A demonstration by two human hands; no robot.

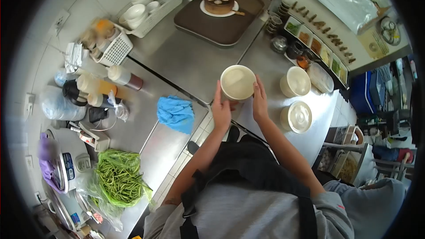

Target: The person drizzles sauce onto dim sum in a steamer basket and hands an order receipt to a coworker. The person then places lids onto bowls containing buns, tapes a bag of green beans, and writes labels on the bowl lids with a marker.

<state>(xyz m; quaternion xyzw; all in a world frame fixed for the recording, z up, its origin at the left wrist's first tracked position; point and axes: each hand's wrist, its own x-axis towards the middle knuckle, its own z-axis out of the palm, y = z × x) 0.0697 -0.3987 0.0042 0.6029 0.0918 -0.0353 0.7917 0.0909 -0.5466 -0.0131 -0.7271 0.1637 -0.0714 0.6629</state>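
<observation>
A round cream-coloured bowl point(237, 82) is held up between my two hands, above the gap where the steel counters meet. My left hand point(222, 108) presses against its left side, with the fingers along the wall and partly under it. On the opposite side, my right hand point(260, 99) has its fingers against the wall. The bowl's inside looks pale; I cannot make out whether anything is in it. Two similar bowls stand on the right counter, an upper bowl point(295, 82) and a lower bowl point(296, 117) with a whitish inside.
A blue cloth point(175, 113) lies on the left counter, near green beans point(118, 179) in a plastic bag and several sauce bottles point(125, 77). Farther back is a brown tray point(195, 22) with a bamboo steamer point(219, 2). Ingredient containers point(316, 44) line the right. Another person's grey sleeve point(369, 203) shows lower right.
</observation>
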